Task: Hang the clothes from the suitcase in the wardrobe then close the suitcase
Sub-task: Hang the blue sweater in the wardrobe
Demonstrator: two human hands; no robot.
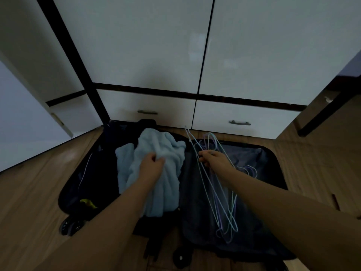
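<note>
Dark suitcase [254, 159] lies open on the floor: our left hand [151, 165] has its fingers bunched into the blue fleece [156, 145] in one half, our right hand [214, 159] pinches wire hangers [220, 202] in the other.

Your dark suitcase [269, 165] lies open flat on the floor before the closed white wardrobe [148, 45], a crumpled pale-blue fleecy garment [156, 184] heaped in its left half over dark clothes, and thin wire hangers [224, 208] (light blue and lilac) tangled in its right half.
</note>
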